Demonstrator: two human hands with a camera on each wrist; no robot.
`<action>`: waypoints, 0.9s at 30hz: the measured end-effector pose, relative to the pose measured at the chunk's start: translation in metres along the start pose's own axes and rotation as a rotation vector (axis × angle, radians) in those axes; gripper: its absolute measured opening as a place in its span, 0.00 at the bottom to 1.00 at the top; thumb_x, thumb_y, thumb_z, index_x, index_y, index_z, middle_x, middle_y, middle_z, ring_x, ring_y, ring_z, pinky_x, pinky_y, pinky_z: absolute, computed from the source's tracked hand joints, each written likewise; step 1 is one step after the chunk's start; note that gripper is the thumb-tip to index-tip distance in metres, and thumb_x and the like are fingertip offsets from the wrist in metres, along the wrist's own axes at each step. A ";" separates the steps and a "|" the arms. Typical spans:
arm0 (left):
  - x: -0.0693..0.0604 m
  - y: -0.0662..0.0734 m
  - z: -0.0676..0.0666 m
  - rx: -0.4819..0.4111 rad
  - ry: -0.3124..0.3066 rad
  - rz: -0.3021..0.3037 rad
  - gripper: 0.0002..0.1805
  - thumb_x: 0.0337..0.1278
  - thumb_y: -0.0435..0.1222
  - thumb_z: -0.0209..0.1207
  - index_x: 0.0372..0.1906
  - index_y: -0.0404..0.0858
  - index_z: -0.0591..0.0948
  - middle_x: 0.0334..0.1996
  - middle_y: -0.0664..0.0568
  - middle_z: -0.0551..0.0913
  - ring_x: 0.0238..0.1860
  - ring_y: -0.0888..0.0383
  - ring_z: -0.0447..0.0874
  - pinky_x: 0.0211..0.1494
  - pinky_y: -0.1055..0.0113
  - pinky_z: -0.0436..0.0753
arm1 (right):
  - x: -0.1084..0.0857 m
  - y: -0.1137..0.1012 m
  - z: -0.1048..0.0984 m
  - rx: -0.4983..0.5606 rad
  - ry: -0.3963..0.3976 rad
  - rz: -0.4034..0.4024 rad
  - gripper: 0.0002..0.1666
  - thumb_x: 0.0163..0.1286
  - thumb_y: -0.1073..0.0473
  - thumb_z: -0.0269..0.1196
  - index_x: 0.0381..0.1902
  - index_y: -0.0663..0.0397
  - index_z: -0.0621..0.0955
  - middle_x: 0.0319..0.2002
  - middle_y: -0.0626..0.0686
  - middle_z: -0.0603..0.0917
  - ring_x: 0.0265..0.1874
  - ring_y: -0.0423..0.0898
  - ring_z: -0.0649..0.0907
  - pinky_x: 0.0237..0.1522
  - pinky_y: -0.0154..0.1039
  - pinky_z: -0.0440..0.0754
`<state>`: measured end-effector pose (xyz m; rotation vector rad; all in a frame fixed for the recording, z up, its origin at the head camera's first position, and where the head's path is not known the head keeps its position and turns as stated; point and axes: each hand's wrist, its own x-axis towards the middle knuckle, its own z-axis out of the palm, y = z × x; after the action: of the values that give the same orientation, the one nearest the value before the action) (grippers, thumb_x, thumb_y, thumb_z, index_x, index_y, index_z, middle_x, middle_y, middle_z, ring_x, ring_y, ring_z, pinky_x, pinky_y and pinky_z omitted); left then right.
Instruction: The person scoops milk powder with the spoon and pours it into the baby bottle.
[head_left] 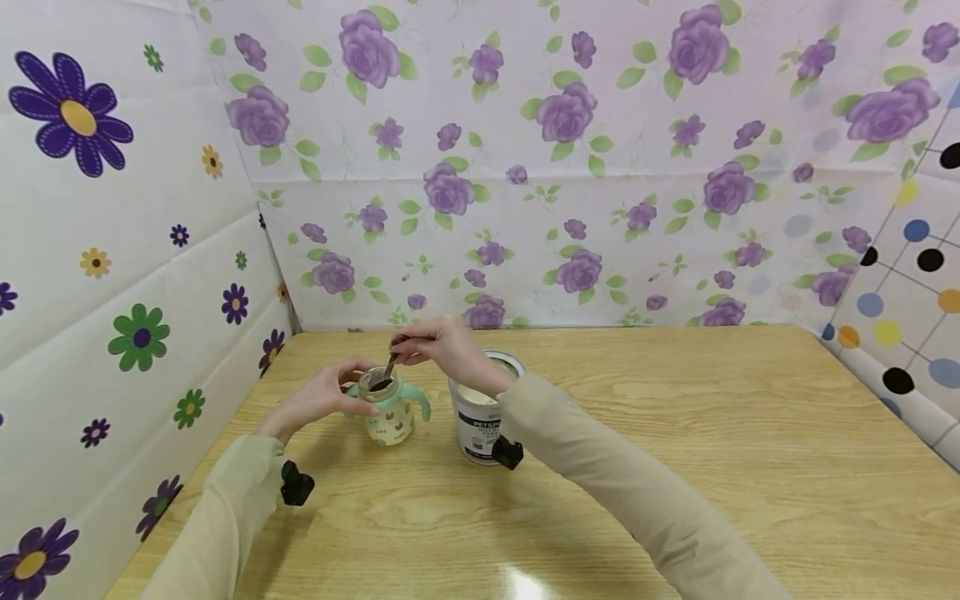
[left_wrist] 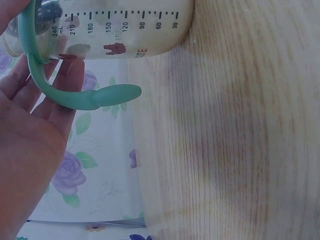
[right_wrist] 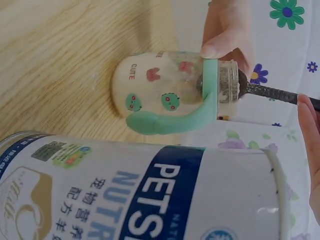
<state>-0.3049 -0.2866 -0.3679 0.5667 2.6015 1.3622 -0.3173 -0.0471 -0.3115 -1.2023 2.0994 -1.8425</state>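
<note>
A clear baby bottle [head_left: 390,427] with a mint-green collar and two handles stands upright and uncapped on the table. Its wall carries small printed figures and, in the left wrist view, a millilitre scale; pale contents show inside. My left hand [head_left: 324,395] grips the bottle round its neck, thumb on the near side and fingers behind. With thumb and fingers, my right hand [head_left: 444,346] pinches the handle of a dark spoon [right_wrist: 272,94] above the bottle. The spoon's head is at the bottle's open mouth, partly inside; dark speckles show within the neck.
A white and navy can [head_left: 474,429] marked PETS stands open just right of the bottle, under my right forearm, with cream-coloured powder inside. The wooden table [head_left: 675,442] meets a flowered sheet at the back and patterned sheets at both sides.
</note>
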 end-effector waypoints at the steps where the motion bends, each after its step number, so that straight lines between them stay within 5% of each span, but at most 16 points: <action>1: 0.000 0.000 0.000 -0.002 0.000 -0.001 0.31 0.39 0.40 0.71 0.54 0.41 0.73 0.47 0.47 0.74 0.50 0.47 0.69 0.41 0.56 0.74 | 0.000 0.000 0.000 0.005 0.008 0.002 0.12 0.63 0.72 0.55 0.44 0.71 0.79 0.35 0.59 0.83 0.32 0.46 0.83 0.36 0.38 0.79; 12: 0.000 0.000 0.000 -0.008 0.001 0.005 0.32 0.39 0.38 0.71 0.54 0.42 0.73 0.48 0.48 0.74 0.51 0.47 0.68 0.42 0.55 0.74 | -0.008 -0.022 -0.002 0.093 0.073 -0.018 0.11 0.63 0.74 0.53 0.42 0.77 0.78 0.34 0.68 0.80 0.34 0.59 0.81 0.37 0.44 0.79; 27: -0.002 0.004 0.000 0.026 0.007 0.018 0.32 0.38 0.41 0.71 0.53 0.41 0.73 0.47 0.49 0.75 0.51 0.47 0.69 0.44 0.53 0.73 | 0.002 -0.003 -0.004 0.145 0.192 0.017 0.12 0.63 0.69 0.57 0.42 0.73 0.80 0.32 0.62 0.82 0.31 0.51 0.83 0.36 0.40 0.80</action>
<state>-0.3021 -0.2854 -0.3645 0.5917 2.6288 1.3402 -0.3192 -0.0444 -0.3070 -1.0085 2.0162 -2.1369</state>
